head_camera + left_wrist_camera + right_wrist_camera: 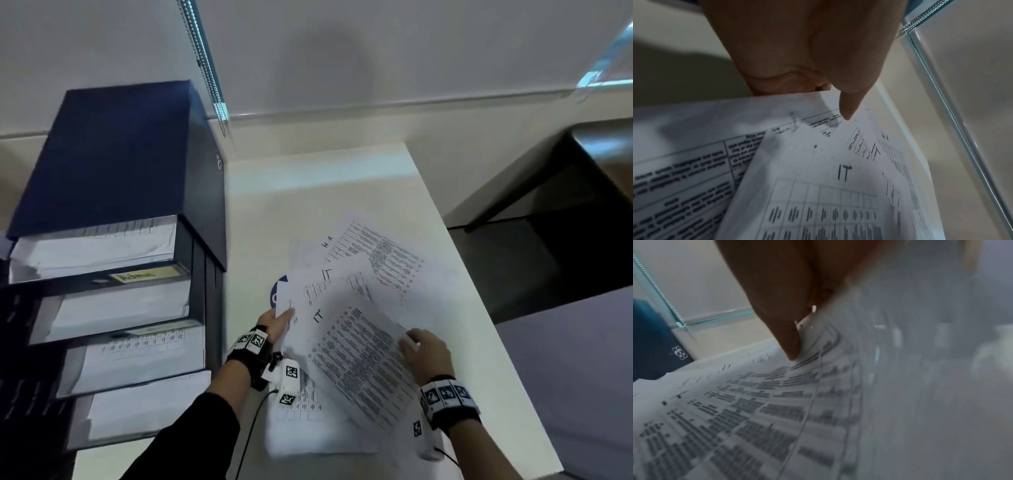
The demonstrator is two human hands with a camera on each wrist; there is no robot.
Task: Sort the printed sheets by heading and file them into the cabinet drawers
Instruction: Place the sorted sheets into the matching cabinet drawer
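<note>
Several printed sheets lie fanned on the white table (308, 192). A sheet headed "IT" (356, 353) is on top, held at both sides. My left hand (277, 322) pinches the left edge of the sheets, thumb on top (846, 104). My right hand (423, 349) pinches the right edge of the "IT" sheet (760, 402), thumb pressed on the paper (791, 340). A second "IT" sheet (875, 149) and a sheet headed "H.R" (387, 253) lie further back. The dark blue drawer cabinet (113, 164) stands at the left, its drawers pulled out with papers inside; one drawer label (147, 274) reads "Admin".
More printed sheets (305, 411) lie near the table's front edge under my left wrist. A blue-and-white object (275, 291) peeks from under the pile. A blind cord (205, 65) hangs behind the cabinet. A dark desk (565, 205) stands to the right of the table.
</note>
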